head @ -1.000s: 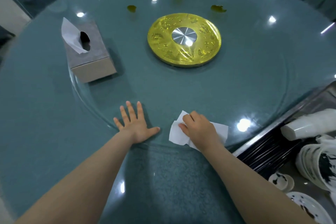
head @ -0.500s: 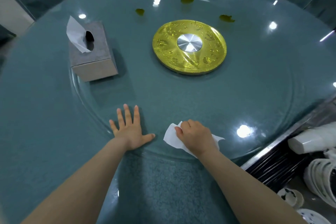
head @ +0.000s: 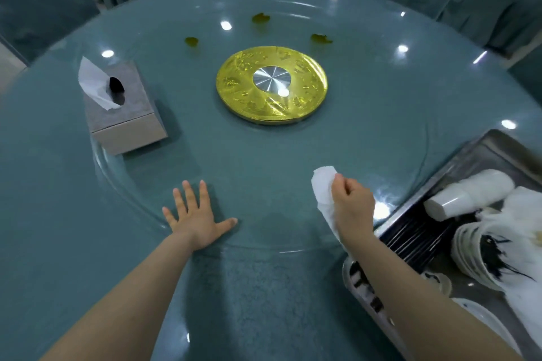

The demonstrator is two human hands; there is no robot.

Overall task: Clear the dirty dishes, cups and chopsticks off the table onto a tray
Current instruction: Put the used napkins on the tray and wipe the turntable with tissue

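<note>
While the left hand [head: 197,218] lies flat on the table [head: 264,155], the right hand [head: 350,208] pinches a tissue [head: 322,184]

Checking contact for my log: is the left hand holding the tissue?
No: the left hand lies flat and empty on the glass table; the right hand holds the tissue.

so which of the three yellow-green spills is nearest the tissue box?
The left spill, just beyond the gold disc's left edge. The middle spill lies farther back, and the right spill lies farthest from the tissue box.
</note>
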